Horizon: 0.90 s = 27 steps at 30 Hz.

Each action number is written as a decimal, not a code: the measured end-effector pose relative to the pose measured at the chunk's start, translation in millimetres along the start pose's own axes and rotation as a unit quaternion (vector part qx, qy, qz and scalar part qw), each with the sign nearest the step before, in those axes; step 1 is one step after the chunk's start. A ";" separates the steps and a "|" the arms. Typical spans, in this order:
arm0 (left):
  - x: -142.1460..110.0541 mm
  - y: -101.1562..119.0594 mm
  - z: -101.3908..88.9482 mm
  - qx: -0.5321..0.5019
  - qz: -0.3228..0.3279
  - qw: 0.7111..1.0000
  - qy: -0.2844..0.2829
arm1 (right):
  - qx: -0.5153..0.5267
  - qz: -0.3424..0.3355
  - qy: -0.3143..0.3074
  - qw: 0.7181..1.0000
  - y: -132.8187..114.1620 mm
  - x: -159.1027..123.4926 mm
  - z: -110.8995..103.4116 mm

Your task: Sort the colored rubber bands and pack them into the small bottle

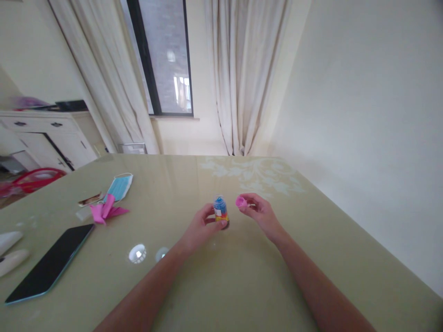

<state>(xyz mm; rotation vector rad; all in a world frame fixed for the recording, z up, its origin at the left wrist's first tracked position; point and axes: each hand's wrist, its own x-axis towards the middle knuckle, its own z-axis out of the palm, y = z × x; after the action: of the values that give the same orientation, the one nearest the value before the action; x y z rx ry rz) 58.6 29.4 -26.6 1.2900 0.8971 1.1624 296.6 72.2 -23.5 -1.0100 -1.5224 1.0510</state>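
Observation:
A small clear bottle (220,208) with layers of blue, red and yellow inside stands upright in my left hand (202,227). My left fingers and thumb close around its lower part. To the right of it, my right hand (260,213) pinches a small pink cap (241,202) between thumb and fingers, its hollow side turned toward the bottle. A short gap separates the cap from the bottle's top. Both hands are over the middle of the glossy greenish table (242,286).
On the left lie a dark tablet (50,263), a folded pink paper shape (106,210), a blue face mask (119,186) and white objects (12,262) at the edge. A wall (374,138) borders the right side; curtains (249,69) and a window stand behind.

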 end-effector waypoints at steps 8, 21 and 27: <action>-6.5 3.3 7.7 -0.033 0.007 0.996 -0.083 | -0.020 -0.034 -0.054 0.998 -1.3 -11.6 27.7; -5.4 -3.6 5.1 -0.046 -0.026 0.995 -0.086 | -0.078 -0.075 -0.050 0.993 4.3 -16.3 34.9; -4.5 -4.4 4.3 -0.057 -0.045 0.994 -0.080 | -0.130 -0.082 -0.052 0.987 3.1 -15.6 32.2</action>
<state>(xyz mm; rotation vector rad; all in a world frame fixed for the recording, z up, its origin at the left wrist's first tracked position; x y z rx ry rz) 62.3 24.4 -30.9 1.2184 0.7530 1.0098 267.8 54.0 -34.9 -0.9993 -1.8302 0.8140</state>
